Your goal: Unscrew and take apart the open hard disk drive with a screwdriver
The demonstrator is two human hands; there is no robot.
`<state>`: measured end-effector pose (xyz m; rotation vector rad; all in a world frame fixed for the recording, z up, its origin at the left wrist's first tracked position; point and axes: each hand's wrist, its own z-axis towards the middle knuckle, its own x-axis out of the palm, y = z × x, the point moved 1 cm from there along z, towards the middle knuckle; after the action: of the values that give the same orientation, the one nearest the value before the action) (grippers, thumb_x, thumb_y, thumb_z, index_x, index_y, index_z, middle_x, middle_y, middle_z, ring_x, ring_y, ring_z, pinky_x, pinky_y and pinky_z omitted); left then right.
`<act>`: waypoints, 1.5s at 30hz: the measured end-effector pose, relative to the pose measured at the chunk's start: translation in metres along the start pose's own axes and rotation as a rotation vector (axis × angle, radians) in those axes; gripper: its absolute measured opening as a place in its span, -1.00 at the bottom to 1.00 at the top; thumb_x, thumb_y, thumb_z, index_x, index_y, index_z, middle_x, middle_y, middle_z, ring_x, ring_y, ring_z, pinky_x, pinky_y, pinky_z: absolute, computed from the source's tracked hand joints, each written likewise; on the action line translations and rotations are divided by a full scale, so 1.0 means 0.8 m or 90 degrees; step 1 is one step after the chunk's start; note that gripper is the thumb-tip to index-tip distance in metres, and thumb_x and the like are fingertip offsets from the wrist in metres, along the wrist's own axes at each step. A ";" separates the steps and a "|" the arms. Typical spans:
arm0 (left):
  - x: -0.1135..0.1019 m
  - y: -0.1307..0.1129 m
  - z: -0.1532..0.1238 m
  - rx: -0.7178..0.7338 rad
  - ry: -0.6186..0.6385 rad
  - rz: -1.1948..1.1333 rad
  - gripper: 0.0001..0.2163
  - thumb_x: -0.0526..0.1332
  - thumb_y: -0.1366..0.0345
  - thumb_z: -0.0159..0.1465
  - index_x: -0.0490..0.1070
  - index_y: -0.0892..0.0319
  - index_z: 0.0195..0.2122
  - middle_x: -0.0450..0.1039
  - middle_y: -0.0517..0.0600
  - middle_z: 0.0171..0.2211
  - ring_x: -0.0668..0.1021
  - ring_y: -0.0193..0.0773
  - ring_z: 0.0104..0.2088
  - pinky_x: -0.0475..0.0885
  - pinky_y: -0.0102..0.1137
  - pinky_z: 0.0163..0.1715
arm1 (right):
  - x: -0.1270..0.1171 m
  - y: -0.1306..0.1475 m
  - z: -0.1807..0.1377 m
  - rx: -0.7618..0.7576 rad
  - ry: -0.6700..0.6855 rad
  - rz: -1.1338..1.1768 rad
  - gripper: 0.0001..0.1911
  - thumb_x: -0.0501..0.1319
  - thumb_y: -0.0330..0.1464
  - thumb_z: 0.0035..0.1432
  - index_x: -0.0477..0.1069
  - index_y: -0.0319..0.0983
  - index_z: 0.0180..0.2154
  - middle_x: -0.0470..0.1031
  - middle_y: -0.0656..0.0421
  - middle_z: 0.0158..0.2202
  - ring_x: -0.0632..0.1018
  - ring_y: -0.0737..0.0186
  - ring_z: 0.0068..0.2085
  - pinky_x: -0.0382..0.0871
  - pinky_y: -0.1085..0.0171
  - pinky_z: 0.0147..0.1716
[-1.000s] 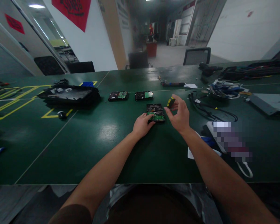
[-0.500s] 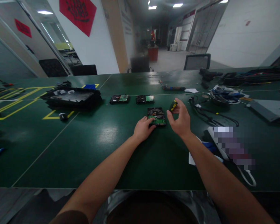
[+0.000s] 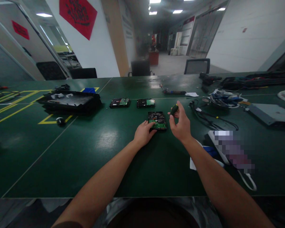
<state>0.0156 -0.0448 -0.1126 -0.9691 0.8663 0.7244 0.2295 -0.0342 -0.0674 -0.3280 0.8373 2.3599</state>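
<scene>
A hard drive (image 3: pixel 158 116) lies on the green table with its green circuit board facing up. My left hand (image 3: pixel 143 133) grips its near left corner, fingers on the board and thumb along the near edge. Just right of the drive, my right hand (image 3: pixel 181 123) is raised, its fingers closed round the dark green and yellow handle of a screwdriver (image 3: pixel 174 110). I cannot clearly make out the screwdriver's tip. Beyond my left hand, two more hard drives, a left one (image 3: pixel 120 102) and a right one (image 3: pixel 145 103), lie side by side.
At the left stands a black tray-like casing (image 3: pixel 70 103), with a small dark round object (image 3: pixel 60 121) before it. Black cables (image 3: pixel 204 115), a bowl of bundled cables (image 3: pixel 224 98) and a grey metal box (image 3: pixel 272 113) are at the right. Nearer lies a phone-like object (image 3: pixel 232 150), partly blurred.
The screwdriver has turned in my right hand, so its handle shows more dark green and less yellow. My left hand keeps its place on the drive. The whole view has shifted slightly.
</scene>
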 end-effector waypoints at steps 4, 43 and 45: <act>-0.002 -0.001 0.000 -0.001 0.002 0.001 -0.54 0.22 0.11 0.38 0.38 0.07 0.28 0.42 0.14 0.25 0.35 0.00 0.35 0.29 -0.11 0.30 | 0.000 0.000 -0.001 -0.001 -0.014 -0.008 -0.30 0.21 -0.29 0.28 0.08 -0.06 0.39 0.43 -0.01 0.16 0.61 0.04 -0.13 0.65 -0.06 -0.13; -0.001 -0.003 0.000 -0.014 0.009 0.004 -0.54 0.23 0.12 0.37 0.39 0.08 0.27 0.40 0.17 0.26 0.35 0.01 0.34 0.27 -0.09 0.31 | -0.001 -0.001 0.000 -0.014 -0.030 -0.028 -0.34 0.20 -0.29 0.32 0.09 -0.08 0.39 0.42 -0.02 0.19 0.59 -0.02 -0.01 0.60 -0.08 -0.04; 0.000 -0.003 0.000 -0.011 0.006 0.006 -0.54 0.23 0.12 0.37 0.40 0.10 0.27 0.41 0.18 0.26 0.35 0.02 0.35 0.28 -0.10 0.31 | -0.001 0.000 -0.001 -0.018 -0.032 -0.040 -0.32 0.23 -0.27 0.30 0.10 -0.06 0.38 0.40 -0.02 0.20 0.58 -0.03 -0.02 0.60 -0.09 -0.05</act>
<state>0.0177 -0.0457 -0.1111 -0.9850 0.8741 0.7381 0.2305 -0.0347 -0.0675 -0.3001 0.7607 2.3141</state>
